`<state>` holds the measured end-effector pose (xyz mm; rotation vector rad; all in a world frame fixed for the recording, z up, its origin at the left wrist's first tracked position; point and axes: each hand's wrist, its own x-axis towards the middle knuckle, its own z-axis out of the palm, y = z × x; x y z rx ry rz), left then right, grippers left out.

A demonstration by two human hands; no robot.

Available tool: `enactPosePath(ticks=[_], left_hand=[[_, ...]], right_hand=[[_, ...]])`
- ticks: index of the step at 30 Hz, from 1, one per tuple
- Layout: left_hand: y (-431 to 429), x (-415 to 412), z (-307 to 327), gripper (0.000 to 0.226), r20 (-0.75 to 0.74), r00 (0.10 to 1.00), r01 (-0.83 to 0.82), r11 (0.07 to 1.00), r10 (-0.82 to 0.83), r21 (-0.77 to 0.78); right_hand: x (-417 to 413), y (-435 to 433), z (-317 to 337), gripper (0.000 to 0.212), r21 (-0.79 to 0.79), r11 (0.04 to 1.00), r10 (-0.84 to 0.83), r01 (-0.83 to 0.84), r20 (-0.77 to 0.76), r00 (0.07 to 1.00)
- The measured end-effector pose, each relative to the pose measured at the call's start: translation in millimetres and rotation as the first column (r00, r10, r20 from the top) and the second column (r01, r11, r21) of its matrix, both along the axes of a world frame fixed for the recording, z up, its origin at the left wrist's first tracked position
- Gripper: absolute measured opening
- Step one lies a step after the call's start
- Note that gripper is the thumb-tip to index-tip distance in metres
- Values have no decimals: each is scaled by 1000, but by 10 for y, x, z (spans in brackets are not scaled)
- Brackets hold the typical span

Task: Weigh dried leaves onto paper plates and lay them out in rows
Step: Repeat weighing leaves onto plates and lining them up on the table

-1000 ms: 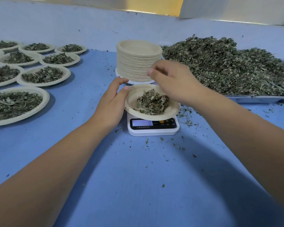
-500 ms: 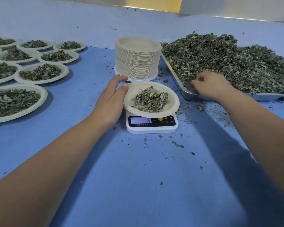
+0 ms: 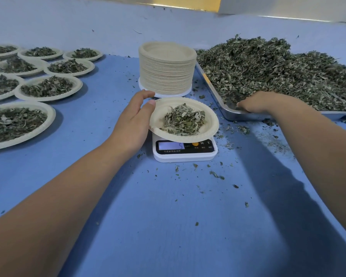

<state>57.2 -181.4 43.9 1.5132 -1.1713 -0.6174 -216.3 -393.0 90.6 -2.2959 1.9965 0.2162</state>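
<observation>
A paper plate point(image 3: 212, 124) with a small heap of dried leaves point(image 3: 183, 119) sits on a white digital scale point(image 3: 185, 154) at the centre of the blue table. My left hand point(image 3: 133, 118) holds the plate's left rim, thumb on top and forefinger reaching behind it. My right hand point(image 3: 262, 101) is knuckles-up in the near corner of the metal tray point(image 3: 238, 116). Its fingers curl down into the edge of the big pile of dried leaves point(image 3: 268, 66), and the fingertips are hidden.
A tall stack of empty paper plates point(image 3: 166, 72) stands just behind the scale. Several filled plates point(image 3: 48, 86) lie in rows at the left. Leaf crumbs are scattered around and in front of the scale. A pale wall runs along the back.
My right hand left the plate on the scale and went right into the tray corner, where it now sits lower among the leaves. My left hand has kept its hold on the rim.
</observation>
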Motion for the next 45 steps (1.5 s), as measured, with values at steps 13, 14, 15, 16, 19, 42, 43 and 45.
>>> enactPosePath(ticks=[13,14,15,16,19,42,43,45], left_hand=[[-23,8,-16,23,9,1000,-14,1000,14,-18],[-24,6,-13,23,11,1000,-16,1000,16,-21],[-21,4,-10,23,11,1000,-18,1000,19,-24],[-21,5,-8,23,9,1000,-22,999,22,-25],[-17,13,-11,25,27,999,-27,1000,27,-15],[-77,42,-59,25,7,999,-43,999,43,-17],[-75,44,-52,25,8,999,-41,999,41,-16],[-74,40,-47,25,10,999,-38,999,38,-13]], right_hand=[[23,76,140,31,-13,999,-43,43,-54,998],[60,76,131,32,-36,999,-23,22,-35,999],[109,76,120,33,-54,999,5,-6,-28,1000],[162,63,105,35,-69,997,33,-35,-16,999],[262,67,131,34,-156,986,66,-61,26,997],[707,-640,-74,31,53,971,222,-233,161,962],[691,-597,-34,30,56,970,223,-235,169,960],[651,-497,77,32,65,963,246,-261,176,953]])
